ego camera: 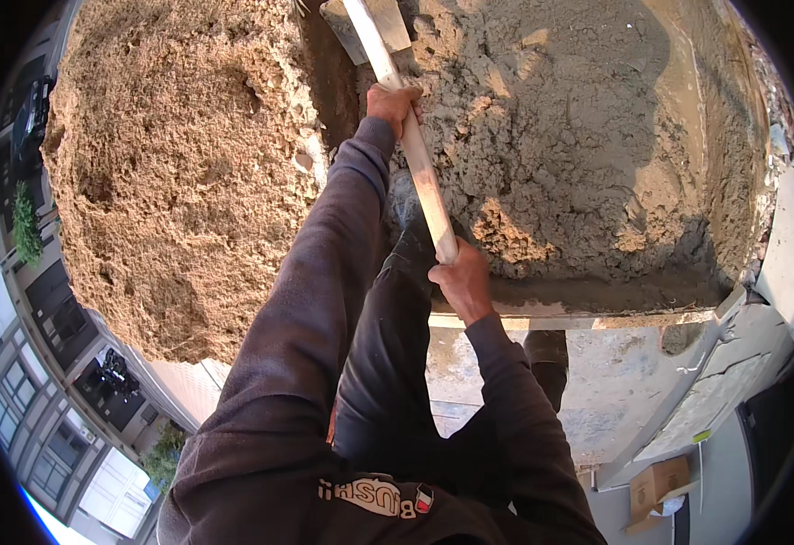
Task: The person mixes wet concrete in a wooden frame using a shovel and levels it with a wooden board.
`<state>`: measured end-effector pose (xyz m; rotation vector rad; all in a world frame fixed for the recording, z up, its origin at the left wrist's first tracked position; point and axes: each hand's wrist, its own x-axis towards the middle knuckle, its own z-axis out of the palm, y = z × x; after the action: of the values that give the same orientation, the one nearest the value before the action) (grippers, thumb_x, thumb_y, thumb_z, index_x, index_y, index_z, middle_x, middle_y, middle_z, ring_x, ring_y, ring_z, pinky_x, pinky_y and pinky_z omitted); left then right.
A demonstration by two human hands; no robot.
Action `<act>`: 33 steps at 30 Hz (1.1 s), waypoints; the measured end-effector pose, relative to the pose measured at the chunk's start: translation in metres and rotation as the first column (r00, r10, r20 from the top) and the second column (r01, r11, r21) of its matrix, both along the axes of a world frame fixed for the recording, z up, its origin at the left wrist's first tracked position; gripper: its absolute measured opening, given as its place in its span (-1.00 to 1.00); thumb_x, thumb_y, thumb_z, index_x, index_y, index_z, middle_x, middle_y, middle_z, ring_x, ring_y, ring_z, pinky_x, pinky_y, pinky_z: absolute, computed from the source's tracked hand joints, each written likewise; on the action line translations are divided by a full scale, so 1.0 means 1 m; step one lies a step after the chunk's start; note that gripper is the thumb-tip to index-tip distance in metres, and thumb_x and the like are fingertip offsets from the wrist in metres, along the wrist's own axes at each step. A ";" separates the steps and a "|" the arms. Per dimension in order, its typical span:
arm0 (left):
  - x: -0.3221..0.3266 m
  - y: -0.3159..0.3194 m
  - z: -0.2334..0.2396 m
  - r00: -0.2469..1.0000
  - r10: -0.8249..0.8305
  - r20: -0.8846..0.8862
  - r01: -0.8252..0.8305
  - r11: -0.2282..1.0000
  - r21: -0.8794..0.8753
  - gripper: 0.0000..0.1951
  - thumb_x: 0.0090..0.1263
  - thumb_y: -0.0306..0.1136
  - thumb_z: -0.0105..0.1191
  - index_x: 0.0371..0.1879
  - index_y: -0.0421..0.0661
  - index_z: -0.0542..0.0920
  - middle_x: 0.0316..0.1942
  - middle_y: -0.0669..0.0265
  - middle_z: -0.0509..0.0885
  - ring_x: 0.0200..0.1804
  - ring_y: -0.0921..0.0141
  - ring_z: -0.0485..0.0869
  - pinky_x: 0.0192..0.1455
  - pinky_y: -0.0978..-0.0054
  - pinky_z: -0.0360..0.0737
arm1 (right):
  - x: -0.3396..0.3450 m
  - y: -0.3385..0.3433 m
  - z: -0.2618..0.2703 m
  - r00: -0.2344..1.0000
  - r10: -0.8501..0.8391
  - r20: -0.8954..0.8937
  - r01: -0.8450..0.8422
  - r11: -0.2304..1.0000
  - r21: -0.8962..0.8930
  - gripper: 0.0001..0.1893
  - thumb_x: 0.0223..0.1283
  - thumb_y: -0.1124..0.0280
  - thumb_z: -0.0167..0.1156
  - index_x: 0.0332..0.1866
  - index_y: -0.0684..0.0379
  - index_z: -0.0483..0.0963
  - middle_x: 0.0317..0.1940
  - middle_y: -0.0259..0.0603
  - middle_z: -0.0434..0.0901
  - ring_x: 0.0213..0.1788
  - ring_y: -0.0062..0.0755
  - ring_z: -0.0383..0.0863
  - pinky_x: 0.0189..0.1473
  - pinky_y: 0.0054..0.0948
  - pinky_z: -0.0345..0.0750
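Observation:
My left hand (394,107) grips the upper part of a long wooden handle (418,163). Lower down, my right hand (463,278) is closed around the handle's near end. A broad, flat metal blade (390,26), hoe-like or shovel-like, lies at the far end by the top rim; its exact kind is partly cut off from view. Beneath and beside the handle spreads a lumpy bed of wet grey-brown mud or mortar (546,157), with drier tan clods in it. My dark trouser leg (397,327) reaches down to the bed's left side.
A tall heap of tan sandy soil (186,170) rises on my left. A low edge (574,320) borders the wet bed on my side, with a stained pale floor (594,388) below it. An open cardboard box (655,490) sits at lower right. Buildings (22,368) stand far left.

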<state>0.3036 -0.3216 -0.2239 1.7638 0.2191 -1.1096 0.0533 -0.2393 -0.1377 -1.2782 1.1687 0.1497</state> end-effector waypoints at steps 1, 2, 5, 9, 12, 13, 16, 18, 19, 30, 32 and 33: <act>0.003 0.011 -0.010 0.999 -0.029 0.023 0.028 0.998 0.053 -0.88 0.17 -0.55 0.18 -0.46 -0.31 0.50 -0.58 0.19 0.52 -0.66 0.33 0.51 -0.67 0.36 0.52 | 0.009 0.007 0.006 1.000 0.009 -0.005 -0.009 1.000 0.008 -0.65 -0.29 0.44 0.17 -0.25 0.31 0.48 -0.44 0.10 0.57 -0.33 0.07 0.59 -0.24 -0.23 0.50; 0.008 0.022 -0.017 0.997 -0.056 0.045 0.051 0.993 0.105 -0.87 0.16 -0.53 0.18 -0.48 -0.30 0.50 -0.60 0.19 0.52 -0.68 0.34 0.50 -0.67 0.36 0.51 | 0.020 0.014 0.012 0.999 0.038 -0.024 -0.037 0.999 0.038 -0.64 -0.29 0.43 0.18 -0.25 0.32 0.47 -0.43 0.10 0.58 -0.32 0.07 0.59 -0.23 -0.24 0.51; 0.007 0.038 -0.020 0.991 -0.092 -0.097 0.105 0.985 0.139 -0.87 0.09 -0.61 0.16 -0.53 -0.33 0.46 -0.72 0.15 0.48 -0.72 0.30 0.50 -0.72 0.31 0.50 | 0.020 0.037 0.020 0.995 -0.082 0.050 0.061 0.945 0.322 -0.71 -0.25 0.53 0.20 -0.30 0.29 0.38 -0.59 -0.29 0.43 -0.51 -0.52 0.48 -0.43 -0.48 0.45; -0.004 0.047 -0.018 0.989 -0.045 -0.143 0.070 0.982 0.175 -0.88 0.17 -0.52 0.14 -0.49 -0.26 0.47 -0.67 0.24 0.48 -0.69 0.35 0.48 -0.66 0.36 0.51 | -0.001 0.025 0.030 0.969 -0.132 0.209 0.041 0.920 0.391 -0.67 -0.26 0.47 0.20 -0.29 0.33 0.37 -0.53 -0.03 0.45 -0.45 -0.22 0.51 -0.28 -0.29 0.47; -0.018 0.044 -0.014 0.987 -0.020 -0.158 0.040 0.992 0.121 -0.87 0.17 -0.50 0.14 -0.50 -0.23 0.46 -0.67 0.25 0.47 -0.69 0.35 0.47 -0.64 0.37 0.52 | -0.019 0.012 0.041 0.990 0.039 0.139 -0.059 0.988 0.145 -0.69 -0.26 0.47 0.19 -0.31 0.33 0.36 -0.52 0.01 0.46 -0.43 -0.16 0.50 -0.29 -0.28 0.45; -0.028 0.046 -0.013 0.987 -0.014 -0.159 0.033 0.992 0.119 -0.87 0.17 -0.50 0.14 -0.50 -0.23 0.46 -0.67 0.25 0.47 -0.69 0.35 0.47 -0.64 0.37 0.52 | -0.027 0.007 0.048 0.989 0.105 0.106 -0.116 0.988 0.104 -0.69 -0.25 0.47 0.17 -0.31 0.32 0.33 -0.49 0.07 0.48 -0.41 -0.02 0.53 -0.29 -0.23 0.45; -0.065 0.055 0.001 0.986 0.060 -0.153 -0.045 0.994 0.104 -0.86 0.17 -0.48 0.14 -0.52 -0.22 0.45 -0.68 0.27 0.45 -0.70 0.36 0.46 -0.64 0.39 0.54 | -0.062 -0.002 0.068 0.973 0.230 0.011 -0.230 0.973 0.012 -0.68 -0.23 0.45 0.15 -0.28 0.31 0.31 -0.46 0.15 0.50 -0.35 0.13 0.55 -0.28 -0.16 0.46; -0.086 0.074 0.017 0.962 0.117 -0.249 -0.094 0.990 0.103 -0.86 0.17 -0.49 0.13 -0.52 -0.22 0.44 -0.68 0.28 0.44 -0.69 0.37 0.47 -0.64 0.42 0.54 | -0.078 0.000 0.094 0.960 0.280 -0.017 -0.279 0.959 0.044 -0.65 -0.23 0.43 0.15 -0.25 0.30 0.30 -0.44 0.19 0.52 -0.30 0.20 0.56 -0.27 -0.12 0.46; -0.093 0.084 0.009 0.949 0.119 -0.292 -0.092 0.990 0.103 -0.88 0.15 -0.52 0.12 -0.52 -0.24 0.45 -0.68 0.28 0.44 -0.69 0.38 0.48 -0.66 0.41 0.54 | -0.089 0.006 0.106 0.961 0.269 -0.062 -0.262 0.959 0.111 -0.64 -0.24 0.42 0.15 -0.25 0.30 0.30 -0.43 0.20 0.52 -0.30 0.20 0.56 -0.27 -0.12 0.46; -0.225 0.109 0.034 0.865 0.138 -0.483 -0.143 0.989 0.026 -0.84 0.24 -0.39 0.16 -0.44 -0.15 0.47 -0.64 0.30 0.46 -0.62 0.38 0.47 -0.62 0.32 0.50 | -0.244 0.040 0.205 0.995 0.072 -0.066 -0.047 0.943 0.330 -0.70 -0.29 0.48 0.22 -0.34 0.25 0.36 -0.53 -0.28 0.47 -0.49 -0.53 0.46 -0.39 -0.47 0.45; -0.250 0.117 0.045 0.812 0.269 -0.518 -0.213 0.963 0.167 -0.84 0.24 -0.39 0.16 -0.43 -0.14 0.45 -0.64 0.31 0.44 -0.62 0.38 0.47 -0.61 0.32 0.51 | -0.273 0.034 0.217 0.982 0.158 -0.102 -0.122 0.948 0.294 -0.68 -0.30 0.47 0.24 -0.32 0.25 0.39 -0.55 -0.29 0.48 -0.53 -0.52 0.46 -0.41 -0.47 0.45; -0.267 0.121 0.057 0.840 0.275 -0.467 -0.213 0.960 0.184 -0.84 0.23 -0.39 0.16 -0.43 -0.15 0.45 -0.64 0.31 0.44 -0.61 0.38 0.47 -0.60 0.31 0.52 | -0.292 0.032 0.223 0.976 0.189 -0.110 -0.145 0.935 0.324 -0.66 -0.28 0.42 0.26 -0.30 0.25 0.39 -0.56 -0.20 0.50 -0.52 -0.42 0.51 -0.40 -0.41 0.46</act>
<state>0.0370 -0.2008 -0.1668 1.4763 0.8195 -1.3575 -0.2385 -0.2078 0.0857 -1.0943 1.1008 0.5388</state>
